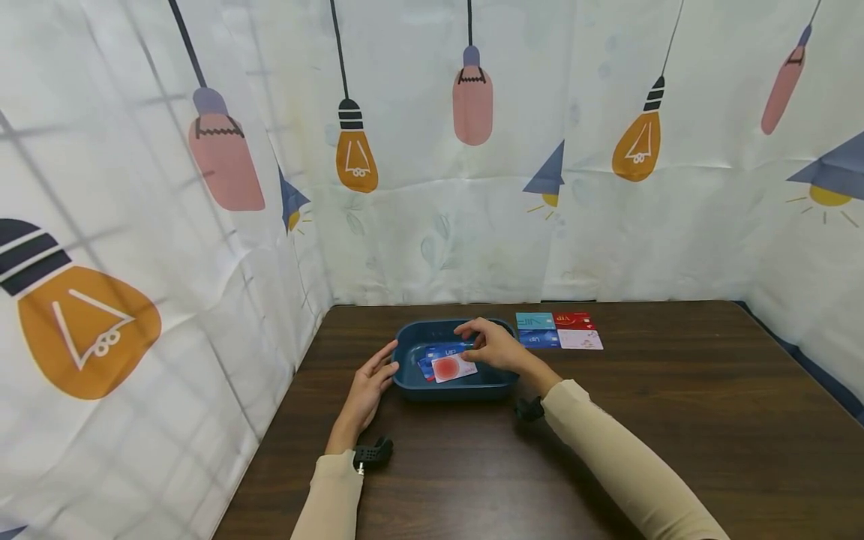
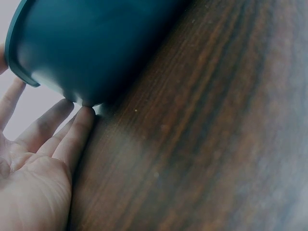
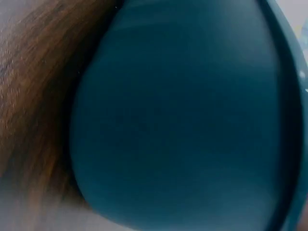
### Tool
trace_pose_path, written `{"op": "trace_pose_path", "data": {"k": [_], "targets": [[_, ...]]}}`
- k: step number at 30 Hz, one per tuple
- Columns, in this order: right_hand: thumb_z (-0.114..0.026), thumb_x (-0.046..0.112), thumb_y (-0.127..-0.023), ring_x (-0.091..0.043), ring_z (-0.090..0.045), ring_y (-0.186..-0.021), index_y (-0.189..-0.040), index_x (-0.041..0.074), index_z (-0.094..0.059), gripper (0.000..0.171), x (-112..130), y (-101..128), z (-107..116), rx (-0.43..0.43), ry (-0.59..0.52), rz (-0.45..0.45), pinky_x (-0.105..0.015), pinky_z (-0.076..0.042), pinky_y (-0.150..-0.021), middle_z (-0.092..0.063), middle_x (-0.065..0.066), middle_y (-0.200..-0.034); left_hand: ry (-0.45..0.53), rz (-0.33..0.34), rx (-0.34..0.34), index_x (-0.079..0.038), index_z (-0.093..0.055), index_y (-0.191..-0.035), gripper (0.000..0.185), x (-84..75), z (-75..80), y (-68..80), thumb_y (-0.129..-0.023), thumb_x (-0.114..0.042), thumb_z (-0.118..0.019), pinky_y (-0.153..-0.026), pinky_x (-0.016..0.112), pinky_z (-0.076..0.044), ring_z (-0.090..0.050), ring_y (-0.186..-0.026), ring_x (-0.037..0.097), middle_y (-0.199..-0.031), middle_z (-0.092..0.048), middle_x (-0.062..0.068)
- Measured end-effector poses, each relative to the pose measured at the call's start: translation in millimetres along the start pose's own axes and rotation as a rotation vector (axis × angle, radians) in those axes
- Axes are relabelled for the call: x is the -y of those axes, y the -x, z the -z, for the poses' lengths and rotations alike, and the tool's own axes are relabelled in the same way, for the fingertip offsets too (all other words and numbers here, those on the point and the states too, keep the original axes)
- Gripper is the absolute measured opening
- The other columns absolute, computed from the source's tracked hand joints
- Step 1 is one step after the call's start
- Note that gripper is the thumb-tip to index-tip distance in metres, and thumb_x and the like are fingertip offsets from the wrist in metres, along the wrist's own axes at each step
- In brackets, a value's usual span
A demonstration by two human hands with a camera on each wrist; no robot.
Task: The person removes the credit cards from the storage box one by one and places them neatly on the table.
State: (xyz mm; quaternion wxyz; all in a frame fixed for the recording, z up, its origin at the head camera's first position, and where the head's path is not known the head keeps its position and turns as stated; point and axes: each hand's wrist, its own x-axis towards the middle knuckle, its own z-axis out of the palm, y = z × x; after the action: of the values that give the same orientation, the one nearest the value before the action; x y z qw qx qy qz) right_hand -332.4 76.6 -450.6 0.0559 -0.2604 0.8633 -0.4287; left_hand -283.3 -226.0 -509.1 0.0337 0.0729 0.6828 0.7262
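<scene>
Our left hand [image 1: 367, 386] lies flat and released against the left wall of the dark teal plastic tray [image 1: 412, 390] on the brown wooden counter [image 1: 675, 420]. Our right hand [image 1: 496, 346], the nearer one, reaches in from the right, its grip pinching a blue plastic card [image 1: 442, 351] lying lengthwise left-to-right.

Dark wood table [image 1: 675, 420]; lightbulb-print curtain [image 1: 432, 187] around.

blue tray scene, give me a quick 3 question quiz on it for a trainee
1. True or false: the left hand grips a card.
2. How many cards lie on the table beside the blue tray?
3. Where is the right hand: A) flat on the table, B) over the tray, at the cards in it, C) out of view?

Key: 1 false, its straight fingers touch the tray's wall; 2 four; 3 B.
</scene>
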Motion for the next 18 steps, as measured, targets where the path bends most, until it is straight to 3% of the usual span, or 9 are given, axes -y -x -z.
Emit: {"op": "trace_pose_path", "data": {"k": [8, 14, 18], "targets": [[-0.077, 0.013, -0.092, -0.019, -0.052, -0.08, -0.137, 0.007, -0.063, 0.048, 0, -3, -6, 0.047, 0.047, -0.008, -0.028, -0.053, -0.074, -0.057, -0.021, -0.128, 0.009, 0.005, -0.008, -0.019, -0.048, -0.154, 0.048, -2.5, -1.9, -0.2, -0.107, -0.016, -0.054, -0.109, 0.032, -0.048, -0.042, -0.147, 0.028, -0.162, -0.041, 0.011], [-0.08, 0.014, -0.09, -0.022, -0.059, -0.093, -0.136, 0.01, -0.066, 0.048, 1, -7, -8, 0.066, 0.091, -0.062, -0.039, -0.057, -0.088, -0.058, -0.016, -0.127, -0.001, 0.008, -0.013, -0.018, -0.047, -0.155, 0.049, -2.5, -1.3, 0.0, -0.106, -0.018, -0.055, -0.112, 0.036, -0.046, -0.042, -0.147, 0.029, -0.162, -0.041, 0.011], [-0.083, 0.016, -0.087, -0.025, -0.06, -0.102, -0.133, 0.013, -0.068, 0.049, -2, -11, -11, 0.079, 0.162, -0.103, -0.044, -0.055, -0.096, -0.059, -0.013, -0.125, 0.007, 0.007, -0.011, -0.017, -0.046, -0.155, 0.05, -1.5, -1.8, 0.1, -0.106, -0.017, -0.056, -0.106, 0.028, -0.049, -0.042, -0.147, 0.03, -0.162, -0.041, 0.013]]}}
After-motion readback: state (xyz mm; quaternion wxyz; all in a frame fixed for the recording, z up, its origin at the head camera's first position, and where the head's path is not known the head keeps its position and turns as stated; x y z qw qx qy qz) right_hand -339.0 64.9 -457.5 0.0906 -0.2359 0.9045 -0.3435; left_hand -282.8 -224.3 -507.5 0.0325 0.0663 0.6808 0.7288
